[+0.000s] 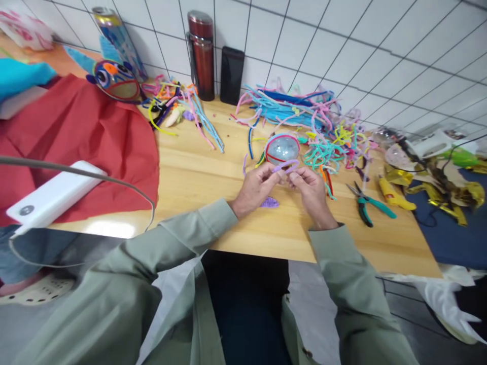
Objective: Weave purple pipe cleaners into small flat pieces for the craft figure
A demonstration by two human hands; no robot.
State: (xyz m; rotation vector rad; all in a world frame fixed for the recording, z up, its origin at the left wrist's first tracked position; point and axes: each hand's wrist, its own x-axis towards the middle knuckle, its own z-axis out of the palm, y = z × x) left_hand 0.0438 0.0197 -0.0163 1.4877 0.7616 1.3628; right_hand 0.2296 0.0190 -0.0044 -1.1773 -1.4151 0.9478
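A light purple pipe cleaner (286, 165), bent into a narrow loop, is pinched at its near side by both hands above the wooden table. My left hand (257, 186) grips it with thumb and forefinger; my right hand (309, 190) pinches it close by, fingertips almost touching the left ones. Just beyond the loop sits a clear plastic ball (283, 148) edged with red and blue pipe cleaner. Partly behind my left hand, a purple coiled pipe cleaner piece (269, 202) lies on the table.
Loose pipe cleaners (289, 109) are heaped along the tiled wall. Green-handled pliers (367, 203) and a yellow glue gun (395, 193) lie right. A red thermos (201, 56), a phone (232, 75) and a decorated ball (116, 81) stand at the back. Left, a white power bank (57, 192) rests on red cloth (129, 132).
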